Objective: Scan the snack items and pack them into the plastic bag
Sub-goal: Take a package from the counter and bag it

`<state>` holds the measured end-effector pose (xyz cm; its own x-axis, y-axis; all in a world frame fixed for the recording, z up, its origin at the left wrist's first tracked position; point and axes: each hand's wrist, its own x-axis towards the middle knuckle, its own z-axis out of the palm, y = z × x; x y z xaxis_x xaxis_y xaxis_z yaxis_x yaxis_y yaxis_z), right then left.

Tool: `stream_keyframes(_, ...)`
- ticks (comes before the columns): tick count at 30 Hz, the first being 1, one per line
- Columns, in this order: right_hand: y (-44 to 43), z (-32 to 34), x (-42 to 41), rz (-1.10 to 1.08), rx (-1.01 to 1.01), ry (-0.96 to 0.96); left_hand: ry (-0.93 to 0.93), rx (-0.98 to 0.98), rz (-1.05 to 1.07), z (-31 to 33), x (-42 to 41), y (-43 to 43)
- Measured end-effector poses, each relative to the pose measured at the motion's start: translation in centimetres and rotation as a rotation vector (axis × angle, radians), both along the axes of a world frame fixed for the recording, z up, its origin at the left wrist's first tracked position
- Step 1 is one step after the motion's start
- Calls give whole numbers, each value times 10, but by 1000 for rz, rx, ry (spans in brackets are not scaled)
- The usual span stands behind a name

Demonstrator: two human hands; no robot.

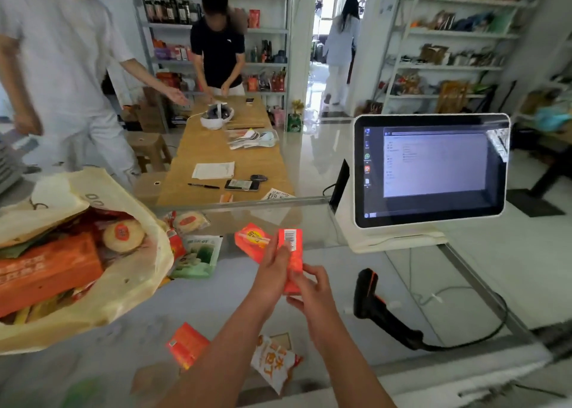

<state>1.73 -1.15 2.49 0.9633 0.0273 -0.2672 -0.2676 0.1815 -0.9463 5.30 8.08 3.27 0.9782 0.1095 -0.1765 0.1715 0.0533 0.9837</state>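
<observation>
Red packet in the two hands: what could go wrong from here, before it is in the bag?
1. Left hand and right hand both hold the red packet, while the scanner lies on the counter; reaching for it, the packet may slip.
2. The bag looks full, its mouth lying open sideways; snacks could slide out.

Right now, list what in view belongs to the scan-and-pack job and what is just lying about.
Job: red packet held by left hand and right hand; barcode scanner; plastic bag; green packet.
Lying about, on the wooden table: pen, phone, paper sheet, white helmet.
</observation>
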Motion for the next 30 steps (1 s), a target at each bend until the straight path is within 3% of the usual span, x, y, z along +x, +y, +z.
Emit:
stream_keyframes(6, -22, -6, -2, -54, -195, 56, -24, 174, -168, -13, 6, -7)
stream_keyframes(11, -59, -13, -10, -207, -364, -13, 52, 389, -358, -35, 16, -22)
stream_keyframes(16, -102, -23, -12, -345, -899, -107, 54, 589, -485, -49, 21, -41)
stream_keyframes(20, -128, -43, -9, -159, -1268, 12, 89, 687, -528, -58, 23, -52)
stream_keyframes(23, -133, -59, -5, -39, -1327, 56, 99, 677, -478, -61, 28, -55)
stream_keyframes(27, -134, -72, 4, -17, -1391, -45, 122, 620, -389, -61, 36, -61)
stream_keyframes(30, -139, -69, 11, -21, -1331, -69, 118, 639, -362, -65, 38, -68)
